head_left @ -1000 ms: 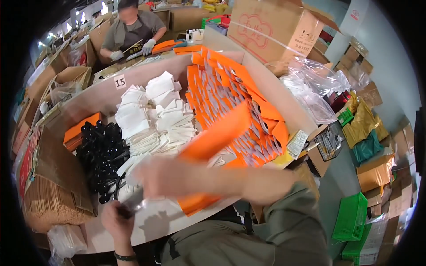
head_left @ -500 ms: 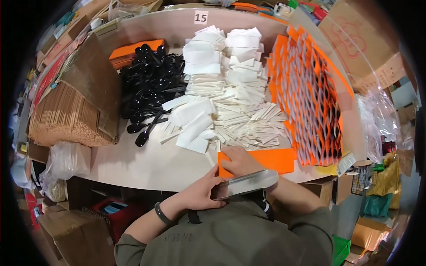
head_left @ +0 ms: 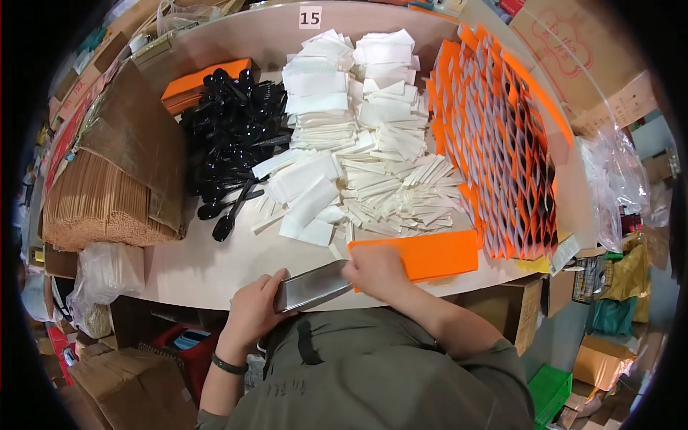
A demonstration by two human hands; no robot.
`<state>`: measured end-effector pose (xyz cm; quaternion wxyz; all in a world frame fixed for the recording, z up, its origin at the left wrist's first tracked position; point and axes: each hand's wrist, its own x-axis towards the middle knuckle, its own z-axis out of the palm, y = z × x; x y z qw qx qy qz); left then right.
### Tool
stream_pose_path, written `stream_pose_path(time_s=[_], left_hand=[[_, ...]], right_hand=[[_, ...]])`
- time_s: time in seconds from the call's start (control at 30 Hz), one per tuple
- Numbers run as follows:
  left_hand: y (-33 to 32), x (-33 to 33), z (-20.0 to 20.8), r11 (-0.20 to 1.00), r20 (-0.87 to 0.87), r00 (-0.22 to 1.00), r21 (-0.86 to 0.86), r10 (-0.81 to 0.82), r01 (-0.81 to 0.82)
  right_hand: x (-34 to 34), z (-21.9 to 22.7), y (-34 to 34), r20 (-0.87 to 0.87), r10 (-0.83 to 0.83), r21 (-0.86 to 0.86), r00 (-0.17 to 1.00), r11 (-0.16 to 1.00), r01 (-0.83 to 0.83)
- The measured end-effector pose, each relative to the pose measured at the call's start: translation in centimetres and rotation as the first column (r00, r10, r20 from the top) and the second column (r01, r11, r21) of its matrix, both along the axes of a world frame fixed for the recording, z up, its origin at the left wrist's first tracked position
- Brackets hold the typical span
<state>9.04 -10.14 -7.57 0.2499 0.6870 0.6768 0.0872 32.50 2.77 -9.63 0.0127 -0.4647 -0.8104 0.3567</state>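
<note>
My left hand (head_left: 252,313) grips the left end of a long, shiny grey metal trough (head_left: 312,285) at the table's front edge, thumb and fingers around it. The trough tilts up toward the right. Blurred by motion, my right hand (head_left: 378,271) is over the left end of a flat orange stack of paper sleeves (head_left: 441,256), by the trough's right end. Whether its fingers hold anything is not clear. Beyond the hands lie loose white wrapped strips (head_left: 401,193) and folded white napkins (head_left: 315,107).
Black plastic spoons and forks (head_left: 236,136) are heaped on the left. A carton of thin wooden sticks (head_left: 107,193) stands beside them. Filled orange sleeves (head_left: 494,158) are fanned in rows on the right. More orange sleeves (head_left: 204,77) lie at the back left of the table (head_left: 193,265).
My left hand has moved left with the metal trough, away from the orange stack. My right hand has shifted slightly at the stack's left end, and the trough no longer lies across its forearm.
</note>
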Motion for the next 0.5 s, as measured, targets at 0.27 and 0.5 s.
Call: stream_pose_path(time_s=[0.27,0.5], left_hand=[[1.9,0.5,0.0,0.963,0.147,0.983,0.262,-0.108,0.066],[0.1,-2.8,-1.3,0.908,0.151,0.975,0.364,0.162,-0.207]], right_hand=[[-1.7,1.7,12.1,-0.257,-0.216,0.472,0.942,0.822,0.317],[4.2,-0.2,17.9,-0.092,-0.235,0.516,0.968,0.820,0.248]])
